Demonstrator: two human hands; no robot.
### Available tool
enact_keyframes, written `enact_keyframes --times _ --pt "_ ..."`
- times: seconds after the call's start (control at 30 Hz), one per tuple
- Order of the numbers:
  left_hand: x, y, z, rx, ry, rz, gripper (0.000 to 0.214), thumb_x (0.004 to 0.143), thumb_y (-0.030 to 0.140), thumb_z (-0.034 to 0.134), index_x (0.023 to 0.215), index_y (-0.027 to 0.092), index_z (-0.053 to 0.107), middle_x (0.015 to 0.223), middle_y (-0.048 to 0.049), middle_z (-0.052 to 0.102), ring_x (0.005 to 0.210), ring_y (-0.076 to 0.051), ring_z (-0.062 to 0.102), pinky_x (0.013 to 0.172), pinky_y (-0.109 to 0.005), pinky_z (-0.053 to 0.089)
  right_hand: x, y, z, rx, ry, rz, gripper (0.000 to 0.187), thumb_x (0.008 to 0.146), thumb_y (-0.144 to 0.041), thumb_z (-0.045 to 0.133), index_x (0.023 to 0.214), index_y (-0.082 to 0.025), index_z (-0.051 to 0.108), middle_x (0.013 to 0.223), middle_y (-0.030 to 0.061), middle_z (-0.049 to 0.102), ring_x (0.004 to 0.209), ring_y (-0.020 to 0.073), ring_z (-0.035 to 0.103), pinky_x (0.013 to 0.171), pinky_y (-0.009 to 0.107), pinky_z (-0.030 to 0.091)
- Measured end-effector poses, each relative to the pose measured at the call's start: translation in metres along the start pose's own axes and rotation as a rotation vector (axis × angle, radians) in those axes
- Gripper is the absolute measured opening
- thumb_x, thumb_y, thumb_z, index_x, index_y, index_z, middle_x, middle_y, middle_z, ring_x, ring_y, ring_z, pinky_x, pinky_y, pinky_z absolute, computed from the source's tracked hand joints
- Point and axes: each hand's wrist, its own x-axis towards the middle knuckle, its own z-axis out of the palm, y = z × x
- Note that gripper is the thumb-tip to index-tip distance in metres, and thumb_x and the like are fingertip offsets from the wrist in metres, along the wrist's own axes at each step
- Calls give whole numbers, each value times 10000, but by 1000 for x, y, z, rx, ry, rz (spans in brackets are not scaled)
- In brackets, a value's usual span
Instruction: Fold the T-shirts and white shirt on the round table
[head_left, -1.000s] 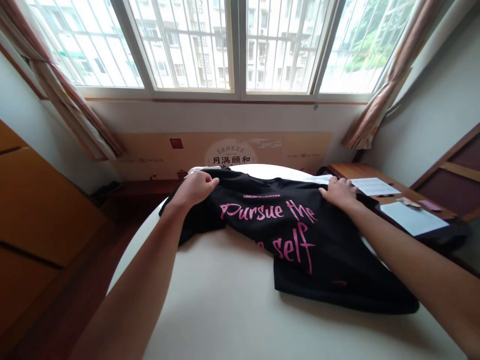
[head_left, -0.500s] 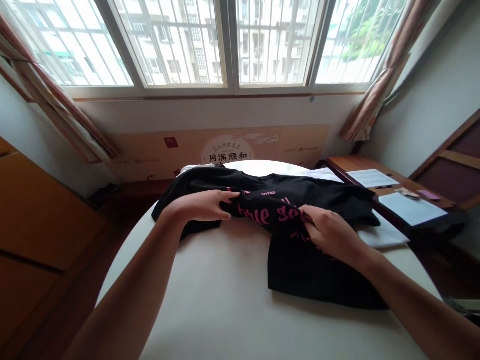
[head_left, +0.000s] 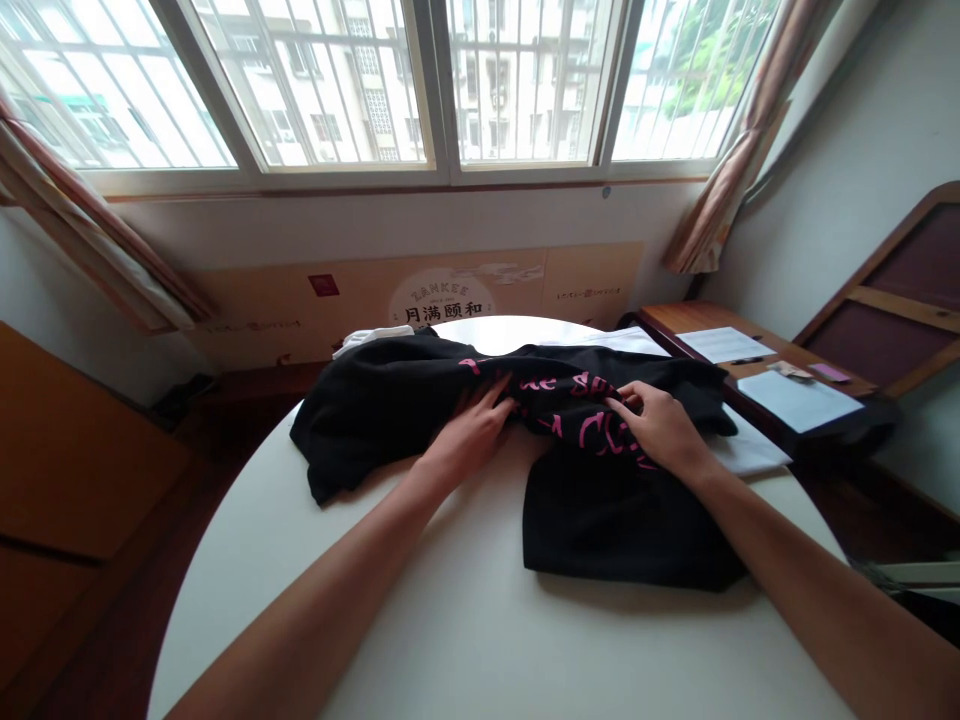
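Observation:
A black T-shirt (head_left: 382,405) with pink lettering lies bunched across the round white table (head_left: 450,620). My left hand (head_left: 476,430) reaches into the middle of the shirt, its stretched fingers against the cloth at the near edge of a fold; its fingertips are partly hidden. Farther right, my right hand (head_left: 656,425) pinches the shirt beside the pink print, thumb and fingers closed on the fabric. The cloth between the hands is gathered in folds. On the right, part of the shirt hangs down flat toward me over the tabletop.
White cloth (head_left: 375,338) shows behind the shirt at the left, and more white fabric (head_left: 754,445) lies under its right side. A wooden desk (head_left: 652,318) with papers (head_left: 799,400) stands at right. Barred windows (head_left: 315,80) and curtains (head_left: 724,190) are ahead.
My left hand has moved right and nearer, from above the shirt to the cloth in its middle. The printed part is more bunched, and my right hand still pinches the fabric.

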Motion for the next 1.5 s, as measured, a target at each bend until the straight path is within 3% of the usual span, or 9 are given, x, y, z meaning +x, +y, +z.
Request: enact_keyframes --times 0.23,0.4,0.5,0.63,0.83,1.03,1.23,1.4,1.5 --pt "-1 -7 -4 13 158 30 365 955 35 461 1163 200 711 1595 -126 558 1402 -316 599 1187 -478 488 -14 -12 -13 52 -16 -190 438 971 -578 624 1201 -210 681 1141 130 756 1044 331 728 893 456 556" --pt "2 10 -40 -59 530 106 141 1040 166 510 1060 227 636 1408 -96 692 1235 -259 651 1079 -452 537 -27 -22 -22 20 -99 -524 638 940 -540 730 1480 -261 533 1479 128 604 1377 357 585 1178 534 445" --pt "6 20 -73 -82 781 166 101 1057 219 521 1070 236 620 1207 -75 740 1140 -231 662 1031 -417 535 -17 -9 -22 60 -23 -445 350 1014 -481 623 1249 -228 676 1256 120 717 1169 333 700 1012 490 560" --pt "9 18 -118 -273 1073 25 71 1023 287 578 1034 234 624 1009 -43 693 923 -199 665 846 -346 548 -6 6 -25 105 5 -250 406 975 -564 663 1134 -193 711 1062 116 766 927 313 740 784 426 590" --pt "2 -10 -165 -506 505 -576 118 838 255 576 848 203 681 814 -49 716 789 -234 683 725 -347 544 -19 -13 -25 68 -243 -321 399 1000 -594 635 1045 -210 732 1032 89 785 947 299 741 854 407 557" --pt "-8 -22 -165 -197 -131 -449 283 835 402 566 951 239 766 976 -36 786 960 -273 725 895 -377 559 -26 -27 -25 230 -506 -331 381 995 -557 651 1077 -224 816 1128 61 817 1096 313 737 1012 394 551" --pt "-9 -55 -144 91 56 -392 445 871 349 529 1248 218 725 1351 -80 726 1266 -307 657 1125 -384 484 -40 -35 -58 388 -803 -299 438 910 -639 746 902 -217 861 905 67 823 1025 332 764 1005 417 578" --pt "-18 -95 -135 283 -9 -775 622 895 354 573 1498 201 588 1552 -176 582 1400 -450 545 1154 -575 438 -40 -37 -75 545 -1187 -273 544 828 -630 842 1177 -214 834 1114 108 826 1043 313 779 928 389 615" --pt "-22 -111 -132 282 41 -923 664 977 439 467 1564 132 498 1586 -233 531 1419 -462 523 1149 -584 426 -29 -32 -68 585 -925 -189 468 984 -590 689 1279 -238 780 1218 107 805 1142 293 756 1013 399 580"
